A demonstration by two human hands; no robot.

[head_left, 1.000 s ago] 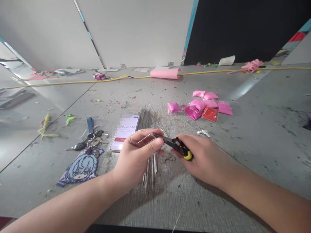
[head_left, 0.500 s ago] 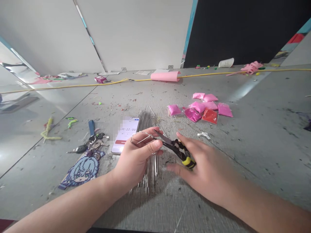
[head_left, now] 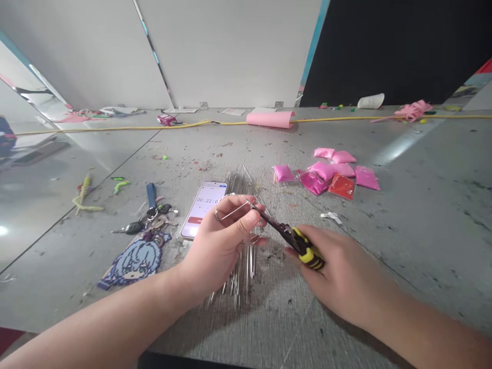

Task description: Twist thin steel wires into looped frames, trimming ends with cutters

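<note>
Pinched between thumb and fingers of my left hand [head_left: 226,230] is a piece of bent silvery wire [head_left: 235,211], part of it curving round the fingers. My right hand [head_left: 334,266] is wrapped round the yellow-and-black handles of a pair of pliers [head_left: 284,231]. The jaws point left and look closed at the wire, close to my left fingertips; whether they bite on it I cannot tell. Under my left hand lies a bundle of straight thin metal wires [head_left: 240,277]. A phone [head_left: 202,205] with a running timer lies just left of that bundle.
Keys [head_left: 156,218] on a blue strap and a pixel-pattern charm [head_left: 134,261] lie at the left. Small pink packets [head_left: 326,170] and a red one [head_left: 341,186] sit right of centre. A yellow cable [head_left: 330,120] runs along the back, beside rolled pink paper [head_left: 269,119].
The pliers' jaws have gone from spread apart to closed at the wire, and my right fingers have tightened round the handles. The whole view has shifted slightly.
</note>
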